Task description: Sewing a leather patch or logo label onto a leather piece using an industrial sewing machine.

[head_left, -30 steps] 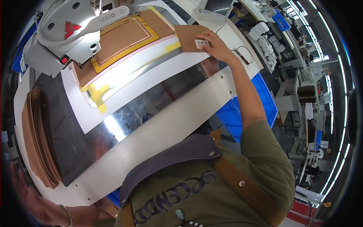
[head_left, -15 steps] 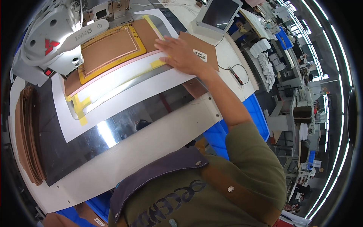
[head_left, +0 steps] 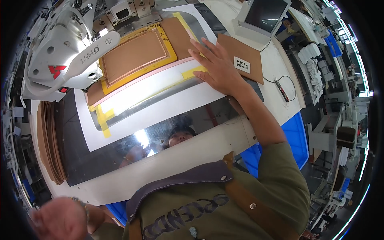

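Note:
My right hand [head_left: 212,66] lies with fingers spread over the taped right end of a jig [head_left: 96,120], holding nothing. In the jig are a brown sheet [head_left: 180,40] and a yellow frame [head_left: 173,54] around a brown rectangular panel [head_left: 132,52], beside a white machine head [head_left: 50,68]. A brown piece with a white label [head_left: 250,52] lies just right of that hand. Yellow tape [head_left: 103,126] crosses the jig's corner onto white paper [head_left: 90,142]. My left hand [head_left: 60,216] is low at the left, away from the work, its fingers blurred and partly hidden.
A stack of brown sheets [head_left: 50,140] stands on the dark metal plate [head_left: 80,164] at left. A screen [head_left: 262,16] and a wired tool [head_left: 282,90] sit on the right of the table [head_left: 210,156]. Blue bins [head_left: 296,140] are below; other workstations [head_left: 338,136] lie beyond.
My right hand let go of the labelled brown piece and moved left onto the jig, fingers spreading. My left hand, briefly almost out of view, is back at the lower left. The view has shifted.

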The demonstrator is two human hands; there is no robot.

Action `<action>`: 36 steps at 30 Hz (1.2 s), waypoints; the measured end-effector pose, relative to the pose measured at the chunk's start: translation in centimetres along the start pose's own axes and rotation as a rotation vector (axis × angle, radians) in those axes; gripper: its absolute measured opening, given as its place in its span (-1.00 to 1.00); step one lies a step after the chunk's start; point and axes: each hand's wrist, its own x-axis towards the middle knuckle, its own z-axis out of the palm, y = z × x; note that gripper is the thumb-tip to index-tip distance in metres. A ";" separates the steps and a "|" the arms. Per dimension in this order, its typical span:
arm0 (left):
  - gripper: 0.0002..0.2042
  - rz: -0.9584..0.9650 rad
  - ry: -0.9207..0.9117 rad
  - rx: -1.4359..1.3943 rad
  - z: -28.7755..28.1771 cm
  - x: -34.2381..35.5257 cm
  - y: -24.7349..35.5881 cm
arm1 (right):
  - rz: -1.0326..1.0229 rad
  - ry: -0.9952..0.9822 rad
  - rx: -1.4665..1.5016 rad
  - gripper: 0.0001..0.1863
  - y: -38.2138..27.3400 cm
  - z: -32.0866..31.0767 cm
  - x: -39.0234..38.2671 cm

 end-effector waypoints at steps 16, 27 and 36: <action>-0.66 -0.894 -1.105 0.045 3.4 -14.4 -3.1 | 0.592 0.005 0.087 -0.66 4.7 -8.5 -4.0; -0.43 -0.724 -1.354 0.117 7.0 -18.1 -1.4 | 0.721 -0.092 0.335 -0.81 6.6 -6.6 -6.1; -0.50 -0.814 -1.142 0.104 5.3 -18.1 -3.6 | 0.519 0.084 0.568 -0.70 7.2 -11.6 -1.0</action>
